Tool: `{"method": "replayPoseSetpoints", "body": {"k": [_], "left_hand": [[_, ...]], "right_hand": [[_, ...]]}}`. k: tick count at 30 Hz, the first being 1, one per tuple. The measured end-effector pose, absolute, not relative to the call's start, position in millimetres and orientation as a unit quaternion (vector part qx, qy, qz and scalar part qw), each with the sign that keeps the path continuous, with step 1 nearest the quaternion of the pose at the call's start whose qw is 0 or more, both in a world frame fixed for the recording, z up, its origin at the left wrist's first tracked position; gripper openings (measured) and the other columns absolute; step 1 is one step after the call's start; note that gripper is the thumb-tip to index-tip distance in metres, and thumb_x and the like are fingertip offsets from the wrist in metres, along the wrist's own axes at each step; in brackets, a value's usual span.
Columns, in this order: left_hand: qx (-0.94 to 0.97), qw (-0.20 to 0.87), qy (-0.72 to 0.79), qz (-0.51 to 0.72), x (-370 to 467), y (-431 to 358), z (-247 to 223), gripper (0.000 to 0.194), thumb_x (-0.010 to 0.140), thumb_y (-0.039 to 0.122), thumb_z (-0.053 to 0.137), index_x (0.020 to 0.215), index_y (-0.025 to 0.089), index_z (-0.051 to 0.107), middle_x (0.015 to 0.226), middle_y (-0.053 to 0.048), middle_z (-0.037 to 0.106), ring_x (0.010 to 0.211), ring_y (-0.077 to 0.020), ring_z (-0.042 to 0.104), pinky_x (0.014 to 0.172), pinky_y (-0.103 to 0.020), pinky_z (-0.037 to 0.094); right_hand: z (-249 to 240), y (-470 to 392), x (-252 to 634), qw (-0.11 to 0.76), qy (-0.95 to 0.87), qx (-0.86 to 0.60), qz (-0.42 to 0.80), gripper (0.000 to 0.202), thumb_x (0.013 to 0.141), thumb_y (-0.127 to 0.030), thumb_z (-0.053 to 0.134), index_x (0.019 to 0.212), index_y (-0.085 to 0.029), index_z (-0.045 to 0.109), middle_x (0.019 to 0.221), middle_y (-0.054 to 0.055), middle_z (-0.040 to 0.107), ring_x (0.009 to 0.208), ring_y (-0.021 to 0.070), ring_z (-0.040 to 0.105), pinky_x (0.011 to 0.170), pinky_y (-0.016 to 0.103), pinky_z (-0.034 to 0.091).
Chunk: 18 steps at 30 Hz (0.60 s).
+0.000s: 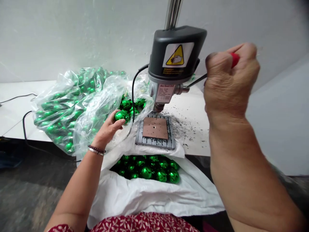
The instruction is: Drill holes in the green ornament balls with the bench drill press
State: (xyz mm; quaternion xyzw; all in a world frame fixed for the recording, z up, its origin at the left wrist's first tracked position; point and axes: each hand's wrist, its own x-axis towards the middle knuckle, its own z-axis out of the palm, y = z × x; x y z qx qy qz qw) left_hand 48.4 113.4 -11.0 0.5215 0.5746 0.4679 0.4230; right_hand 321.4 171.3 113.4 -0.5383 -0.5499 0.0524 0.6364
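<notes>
My left hand [110, 128] is closed around a shiny green ball [122, 116] at the mouth of a clear plastic bag [93, 112] full of similar balls. My right hand [230, 82], raised at the right, grips the red-tipped lever [198, 80] of a small bench drill [177, 54]. Below the chuck [159, 107] lies a brown square board [155, 128] with a small hole, on the grooved metal base [154, 142]. No ball sits on the board. Fingers of the right hand hide most of the lever's knob.
A white sack [154, 196] in front of the base, over the lap, holds several green balls [146, 172]. Dark shavings [183, 125] litter the white table [196, 141] right of the drill. A black cable [133, 93] hangs between drill and bag. Behind rises a pale wall [84, 35].
</notes>
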Motion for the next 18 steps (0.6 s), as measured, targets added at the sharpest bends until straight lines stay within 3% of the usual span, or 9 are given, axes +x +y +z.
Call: {"method": "replayPoseSetpoints", "body": {"k": [3,5,9,13,18], "left_hand": [[0.427,0.609,0.452,0.492,72,104,-8,0.070,0.069,0.041,0.080,0.131,0.023,0.053,0.103,-0.004,0.067,0.082,-0.0164,0.067,0.071,-0.028,0.050],[0.381,0.669,0.417,0.483,90,104,-14,0.065,0.067,0.041,0.083,0.122,0.022,0.056,0.098,-0.003,0.067,0.079,-0.0151,0.067,0.068,-0.026,0.050],[0.365,0.683,0.440,0.455,116,114,-30,0.055,0.063,0.040,0.087,0.107,0.020,0.061,0.089,0.000,0.065,0.070,-0.0100,0.063,0.057,-0.019,0.043],[0.361,0.687,0.446,0.446,126,123,-37,0.070,0.055,0.031,0.090,0.117,0.022,0.058,0.086,0.002,0.063,0.068,-0.0090,0.059,0.049,-0.017,0.034],[0.331,0.713,0.410,0.463,129,121,-40,0.069,0.063,0.043,0.084,0.123,0.026,0.054,0.098,-0.002,0.066,0.077,-0.0135,0.063,0.056,-0.021,0.043]], "right_hand": [[114,171,321,0.628,-0.556,-0.541,0.053,0.024,0.094,-0.017,0.046,0.074,-0.019,0.033,0.070,-0.006,0.033,0.069,0.0045,0.035,0.078,0.027,0.034],[114,172,322,0.633,-0.560,-0.532,0.057,0.023,0.093,-0.018,0.046,0.075,-0.019,0.033,0.069,-0.007,0.033,0.069,0.0039,0.034,0.078,0.026,0.034],[109,176,327,0.654,-0.581,-0.481,0.058,0.022,0.093,-0.023,0.047,0.075,-0.019,0.035,0.067,-0.008,0.033,0.065,0.0023,0.033,0.074,0.024,0.035],[106,178,330,0.665,-0.580,-0.467,0.052,0.022,0.091,-0.025,0.050,0.075,-0.018,0.037,0.067,-0.007,0.035,0.066,0.0023,0.034,0.073,0.023,0.035],[108,176,328,0.660,-0.583,-0.470,0.057,0.025,0.092,-0.027,0.050,0.074,-0.020,0.034,0.068,-0.006,0.036,0.066,0.0033,0.034,0.072,0.022,0.034]]}}
